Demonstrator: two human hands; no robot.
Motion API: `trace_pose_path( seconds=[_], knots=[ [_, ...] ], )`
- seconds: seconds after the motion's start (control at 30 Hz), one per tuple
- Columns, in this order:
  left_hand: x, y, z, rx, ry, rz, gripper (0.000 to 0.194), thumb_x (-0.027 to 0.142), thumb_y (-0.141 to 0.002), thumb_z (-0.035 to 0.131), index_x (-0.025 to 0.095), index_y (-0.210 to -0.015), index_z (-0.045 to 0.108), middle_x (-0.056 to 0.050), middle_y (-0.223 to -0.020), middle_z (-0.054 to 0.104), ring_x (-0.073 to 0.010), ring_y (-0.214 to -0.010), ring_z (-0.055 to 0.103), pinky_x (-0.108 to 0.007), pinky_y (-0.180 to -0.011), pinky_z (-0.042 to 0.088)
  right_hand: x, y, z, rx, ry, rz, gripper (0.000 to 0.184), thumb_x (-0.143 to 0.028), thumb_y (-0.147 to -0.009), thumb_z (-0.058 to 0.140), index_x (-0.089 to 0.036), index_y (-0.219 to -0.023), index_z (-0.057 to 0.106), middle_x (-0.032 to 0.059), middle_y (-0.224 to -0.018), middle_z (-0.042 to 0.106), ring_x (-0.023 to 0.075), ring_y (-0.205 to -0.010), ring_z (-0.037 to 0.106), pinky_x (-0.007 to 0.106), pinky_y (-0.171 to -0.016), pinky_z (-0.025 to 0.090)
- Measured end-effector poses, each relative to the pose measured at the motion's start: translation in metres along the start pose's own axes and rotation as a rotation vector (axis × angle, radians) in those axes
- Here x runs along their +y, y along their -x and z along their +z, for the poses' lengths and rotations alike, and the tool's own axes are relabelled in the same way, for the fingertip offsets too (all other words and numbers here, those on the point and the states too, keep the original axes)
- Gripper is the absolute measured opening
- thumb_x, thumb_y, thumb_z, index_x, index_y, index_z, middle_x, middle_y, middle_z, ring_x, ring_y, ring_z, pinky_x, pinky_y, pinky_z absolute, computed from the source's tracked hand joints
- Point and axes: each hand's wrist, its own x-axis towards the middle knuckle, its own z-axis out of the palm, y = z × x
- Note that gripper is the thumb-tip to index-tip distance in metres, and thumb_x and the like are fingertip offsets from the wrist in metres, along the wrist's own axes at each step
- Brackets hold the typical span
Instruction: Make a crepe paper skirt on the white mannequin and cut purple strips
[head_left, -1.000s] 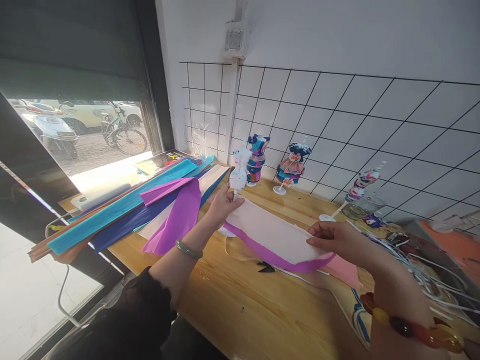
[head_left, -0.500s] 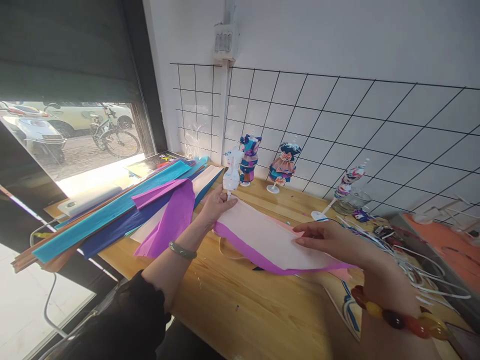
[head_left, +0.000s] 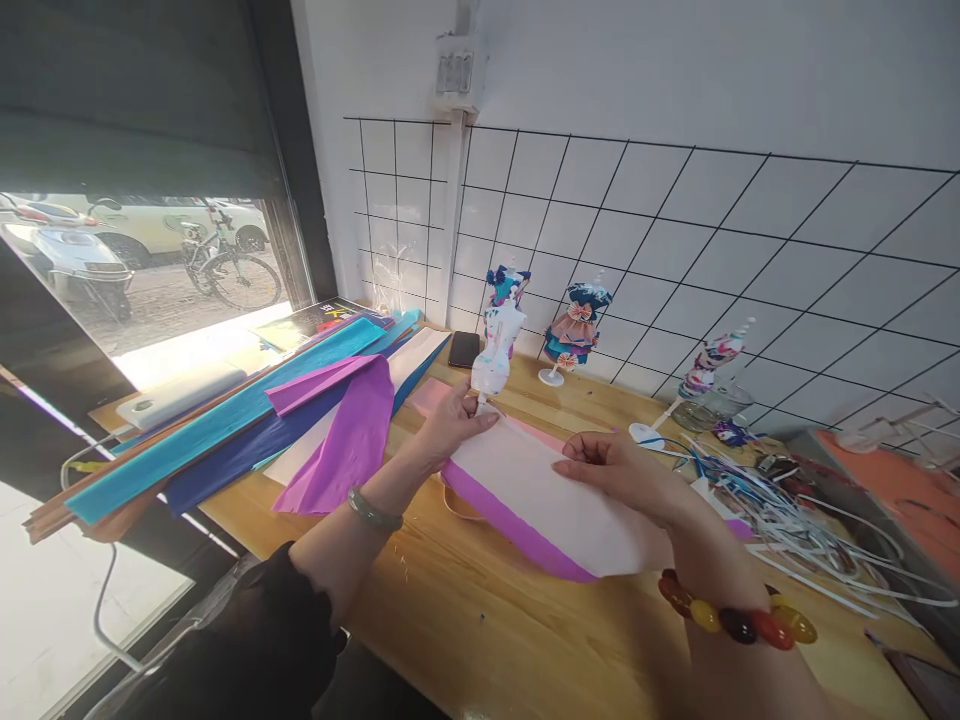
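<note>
My left hand is closed around the stem of a small white dress form, its thumb over one end of layered crepe paper. The paper, pale pink on top with a purple strip along its lower edge, stretches from the dress form to the right above the table. Some salmon paper shows behind its upper edge. My right hand pinches the paper's upper edge with thumb and fingers, a short way from the left hand. The base of the dress form is mostly hidden by the paper.
Crepe strips, turquoise and purple among them, lie at the left by the window. Dressed figures stand along the wall grid. A black phone lies behind my left hand. Tangled cords and a glass jar are at right.
My right hand has slid left along the paper's upper edge, closer to my left hand. The dress form has shifted right, uncovering the phone behind it. The paper's right part now bows downward.
</note>
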Motion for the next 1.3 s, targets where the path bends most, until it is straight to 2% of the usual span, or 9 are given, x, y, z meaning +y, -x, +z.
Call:
trace_pose_path(
  seconds=[0.17, 0.37, 0.5, 0.6, 0.73, 0.87, 1.0, 1.1, 1.3],
  knots=[
    [-0.004, 0.002, 0.007, 0.009, 0.013, 0.004, 0.064, 0.033, -0.065, 0.074, 0.020, -0.121, 0.044, 0.000, -0.077, 0.060, -0.0114, -0.062, 0.058, -0.023, -0.057, 0.047, 0.009, -0.002, -0.005, 0.006, 0.091, 0.003, 0.030, -0.046, -0.072, 0.064, -0.017, -0.073, 0.057, -0.0031, -0.062, 0.048, 0.0098, -0.057, 0.041, 0.023, -0.050, 0.031],
    [-0.014, 0.008, 0.024, -0.029, -0.016, 0.010, 0.058, 0.034, -0.067, 0.072, 0.018, -0.116, 0.046, -0.003, -0.082, 0.063, -0.0132, -0.065, 0.059, -0.024, -0.059, 0.046, -0.009, -0.003, 0.020, 0.141, 0.129, -0.040, 0.046, -0.048, -0.073, 0.062, -0.018, -0.108, 0.060, 0.0058, -0.090, 0.064, 0.0181, -0.079, 0.057, 0.030, -0.066, 0.044],
    [-0.019, 0.013, 0.034, -0.080, 0.030, 0.008, 0.054, 0.029, -0.069, 0.071, 0.018, -0.114, 0.045, -0.003, -0.080, 0.063, -0.0132, -0.069, 0.060, -0.025, -0.065, 0.046, -0.027, -0.005, 0.038, 0.120, 0.071, -0.145, 0.040, -0.051, -0.080, 0.053, -0.017, -0.097, 0.067, 0.0028, -0.081, 0.066, 0.0165, -0.071, 0.056, 0.027, -0.059, 0.042],
    [-0.018, 0.014, 0.035, -0.086, 0.058, 0.010, 0.051, 0.027, -0.070, 0.070, 0.019, -0.113, 0.045, -0.002, -0.080, 0.061, -0.0121, -0.069, 0.059, -0.024, -0.066, 0.045, -0.030, -0.005, 0.038, 0.119, 0.042, -0.084, 0.043, -0.053, -0.079, 0.052, -0.017, -0.094, 0.069, -0.0003, -0.068, 0.062, 0.0131, -0.059, 0.052, 0.024, -0.050, 0.036],
    [-0.012, 0.013, 0.032, -0.041, 0.079, -0.005, 0.047, 0.027, -0.072, 0.068, 0.020, -0.112, 0.046, 0.001, -0.080, 0.057, -0.0090, -0.066, 0.055, -0.021, -0.061, 0.041, -0.028, -0.002, 0.029, 0.058, -0.017, -0.048, 0.042, -0.054, -0.078, 0.053, -0.018, -0.091, 0.070, 0.0014, -0.073, 0.064, 0.0137, -0.060, 0.052, 0.024, -0.050, 0.037],
    [-0.009, 0.013, 0.030, 0.001, 0.141, -0.029, 0.032, 0.029, -0.076, 0.061, 0.019, -0.106, 0.051, 0.001, -0.078, 0.056, -0.0039, -0.054, 0.041, -0.018, -0.053, 0.034, -0.031, 0.002, 0.026, -0.004, -0.052, -0.081, 0.038, -0.051, -0.080, 0.053, -0.018, -0.092, 0.068, 0.0016, -0.077, 0.063, 0.0130, -0.063, 0.051, 0.024, -0.053, 0.038],
    [-0.012, 0.013, 0.031, 0.026, 0.163, -0.056, 0.021, 0.033, -0.080, 0.054, 0.019, -0.096, 0.055, -0.001, -0.078, 0.057, -0.0061, -0.056, 0.043, -0.020, -0.054, 0.035, -0.035, 0.005, 0.029, -0.022, -0.043, -0.144, 0.037, -0.049, -0.083, 0.049, -0.018, -0.091, 0.066, 0.0026, -0.082, 0.063, 0.0144, -0.069, 0.053, 0.025, -0.058, 0.041],
    [-0.014, 0.013, 0.032, 0.023, 0.121, -0.077, 0.024, 0.035, -0.079, 0.056, 0.020, -0.097, 0.056, 0.000, -0.077, 0.057, -0.0090, -0.060, 0.049, -0.021, -0.054, 0.037, -0.035, 0.003, 0.031, 0.008, 0.015, -0.164, 0.037, -0.050, -0.084, 0.047, -0.019, -0.083, 0.066, 0.0019, -0.077, 0.062, 0.0142, -0.068, 0.052, 0.025, -0.058, 0.041],
    [-0.011, 0.014, 0.036, -0.103, 0.103, -0.031, 0.048, 0.038, -0.072, 0.067, 0.021, -0.114, 0.052, -0.001, -0.079, 0.058, -0.0111, -0.063, 0.054, -0.022, -0.058, 0.041, -0.033, -0.001, 0.034, 0.123, 0.026, -0.097, 0.041, -0.055, -0.082, 0.047, -0.017, -0.075, 0.063, 0.0013, -0.070, 0.061, 0.0135, -0.061, 0.051, 0.024, -0.053, 0.039]
  ],
)
